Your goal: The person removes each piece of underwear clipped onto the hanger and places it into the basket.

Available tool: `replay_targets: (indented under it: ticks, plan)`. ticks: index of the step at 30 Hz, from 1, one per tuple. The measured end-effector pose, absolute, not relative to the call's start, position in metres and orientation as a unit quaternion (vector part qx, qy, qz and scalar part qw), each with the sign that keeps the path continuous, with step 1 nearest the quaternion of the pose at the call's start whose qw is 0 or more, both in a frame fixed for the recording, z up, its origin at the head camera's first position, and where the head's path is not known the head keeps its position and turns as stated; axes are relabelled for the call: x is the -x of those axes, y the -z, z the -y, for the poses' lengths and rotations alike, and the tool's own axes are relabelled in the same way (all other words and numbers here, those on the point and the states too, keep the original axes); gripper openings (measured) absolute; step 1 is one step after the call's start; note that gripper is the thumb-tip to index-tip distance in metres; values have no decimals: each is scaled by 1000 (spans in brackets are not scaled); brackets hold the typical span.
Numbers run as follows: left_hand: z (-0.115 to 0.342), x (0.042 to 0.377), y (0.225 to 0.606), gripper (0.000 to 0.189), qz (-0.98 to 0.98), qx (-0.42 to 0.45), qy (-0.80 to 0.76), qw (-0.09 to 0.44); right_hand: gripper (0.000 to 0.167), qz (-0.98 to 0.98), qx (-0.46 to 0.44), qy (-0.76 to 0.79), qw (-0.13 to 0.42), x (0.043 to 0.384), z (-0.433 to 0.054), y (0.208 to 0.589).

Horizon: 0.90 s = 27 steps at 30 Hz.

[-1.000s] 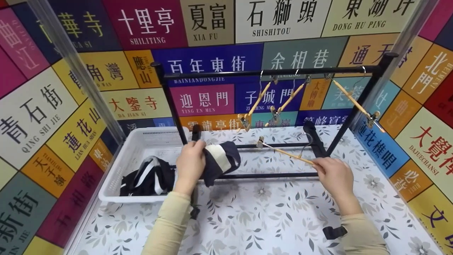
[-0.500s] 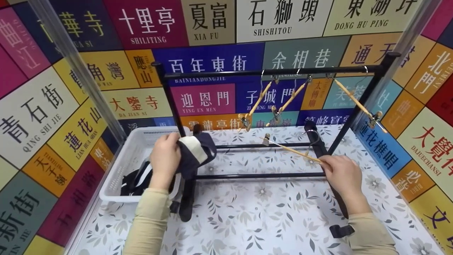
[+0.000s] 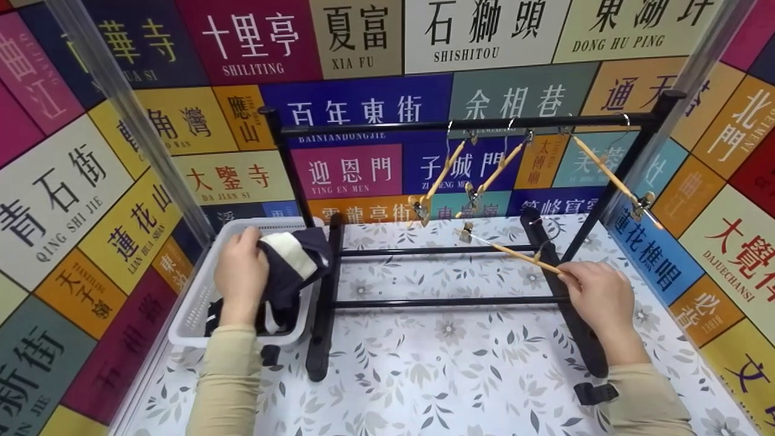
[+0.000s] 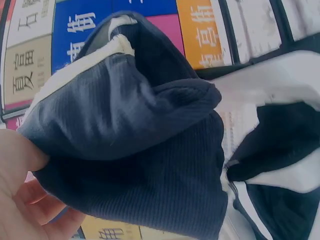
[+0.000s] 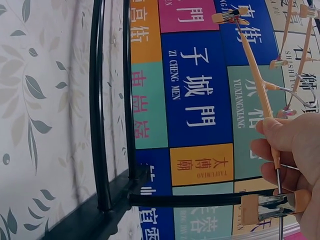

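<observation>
My left hand (image 3: 241, 272) pinches a folded navy ribbed garment (image 3: 284, 281) with a cream band, held above the white basket (image 3: 203, 303). Close up, in the left wrist view, the garment (image 4: 125, 120) droops in a loose fold from thumb and fingers. Black clothing with white stripes (image 3: 275, 321) lies in the basket, partly hidden by the hand and garment. On the right, my right hand (image 3: 599, 293) grips one end of a wooden clip hanger (image 3: 524, 257), near its metal clip (image 5: 275, 207). Its other clip (image 3: 465, 232) points left, with nothing in it.
A black clothes rack (image 3: 387, 127) stands in the middle, with feet (image 3: 321, 339) and low crossbars on a floral-patterned surface (image 3: 448, 369). Three more clip hangers (image 3: 611, 172) hang from its top bar. Walls with coloured sign panels (image 3: 357, 163) enclose the back and sides.
My left hand has moved left with the navy garment, from beside the rack's left post to over the basket. My right hand and the hanger have shifted slightly right.
</observation>
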<state>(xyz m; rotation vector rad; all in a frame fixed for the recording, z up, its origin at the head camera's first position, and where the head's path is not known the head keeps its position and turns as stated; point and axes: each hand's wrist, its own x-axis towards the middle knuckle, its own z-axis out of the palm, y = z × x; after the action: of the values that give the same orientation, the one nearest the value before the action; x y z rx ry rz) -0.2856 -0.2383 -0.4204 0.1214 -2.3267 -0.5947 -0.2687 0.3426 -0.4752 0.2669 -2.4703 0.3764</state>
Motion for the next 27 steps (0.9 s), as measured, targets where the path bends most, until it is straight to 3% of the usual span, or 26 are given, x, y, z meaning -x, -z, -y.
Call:
replay_targets:
  ticks: [16,27]
  plan:
    - [274,285,442,17,896,-108,219,371,11,937,-80,-139,309,269,-347,457]
    - [276,284,462,20,944,-124,195,237,10,927,-77,-128,345,268,-352,442]
